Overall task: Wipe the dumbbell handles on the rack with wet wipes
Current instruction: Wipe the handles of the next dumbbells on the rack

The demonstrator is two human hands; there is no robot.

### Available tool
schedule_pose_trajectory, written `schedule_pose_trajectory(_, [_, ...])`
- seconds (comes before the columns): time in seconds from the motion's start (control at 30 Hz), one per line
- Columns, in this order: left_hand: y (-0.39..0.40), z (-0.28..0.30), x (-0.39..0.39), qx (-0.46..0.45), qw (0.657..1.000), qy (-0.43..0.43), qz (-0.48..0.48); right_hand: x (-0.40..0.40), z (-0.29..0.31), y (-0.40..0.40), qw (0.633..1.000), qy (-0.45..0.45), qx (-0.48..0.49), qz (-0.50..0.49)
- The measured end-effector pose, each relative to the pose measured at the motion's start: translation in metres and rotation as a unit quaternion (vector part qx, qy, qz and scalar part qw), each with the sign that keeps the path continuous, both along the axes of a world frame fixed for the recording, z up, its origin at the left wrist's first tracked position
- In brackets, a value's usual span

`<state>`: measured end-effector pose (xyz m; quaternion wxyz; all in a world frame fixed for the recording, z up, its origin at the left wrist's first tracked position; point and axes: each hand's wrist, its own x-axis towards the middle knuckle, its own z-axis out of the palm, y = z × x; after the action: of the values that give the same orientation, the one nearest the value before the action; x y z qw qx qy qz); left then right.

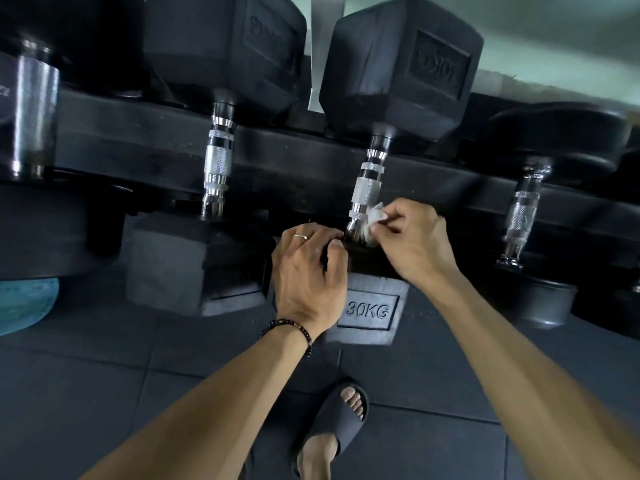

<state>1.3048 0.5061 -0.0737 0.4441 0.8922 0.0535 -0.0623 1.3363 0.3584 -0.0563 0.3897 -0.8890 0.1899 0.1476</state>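
Observation:
A black hex dumbbell marked 30KG (372, 308) lies across the black rack (298, 157), its chrome knurled handle (367, 190) pointing away from me. My right hand (412, 242) pinches a crumpled white wet wipe (372, 223) against the near end of that handle. My left hand (310, 271) grips the top edge of the dumbbell's near head, fingers curled over it. The far head (401, 67) sits behind the rack rail.
Another hex dumbbell with a chrome handle (217, 164) lies to the left, and a round-headed dumbbell (523, 209) to the right. A steel cylinder (33, 112) stands far left. Dark rubber floor tiles (104, 375) lie below, with my foot in a black slide (337, 424).

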Motion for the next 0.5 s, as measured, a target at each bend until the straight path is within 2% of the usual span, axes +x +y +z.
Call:
schedule_pose_trajectory(0.07, [0.0, 0.0, 0.001, 0.002, 1.0, -0.001, 0.0, 0.008, 0.001, -0.001, 0.999, -0.037, 0.019, -0.023])
schedule_pose_trajectory(0.13, [0.0, 0.0, 0.001, 0.005, 1.0, 0.0, -0.005, 0.026, 0.003, 0.0, 0.991, -0.083, 0.054, -0.091])
schedule_pose_trajectory(0.2, [0.0, -0.002, 0.001, 0.008, 1.0, 0.0, -0.006, 0.036, 0.004, 0.001, 0.985, -0.089, 0.066, -0.132])
schedule_pose_trajectory(0.37, [0.0, -0.003, 0.001, 0.012, 1.0, 0.001, -0.006, 0.0, 0.021, 0.007, 1.0, 0.018, -0.012, 0.009])
schedule_pose_trajectory(0.43, [0.0, -0.003, 0.001, 0.011, 1.0, -0.001, -0.006, 0.01, 0.021, 0.007, 0.999, -0.03, 0.01, -0.022])
schedule_pose_trajectory(0.5, [0.0, -0.003, 0.001, 0.01, 1.0, -0.005, -0.007, 0.039, 0.012, 0.008, 0.989, -0.104, 0.008, -0.101])
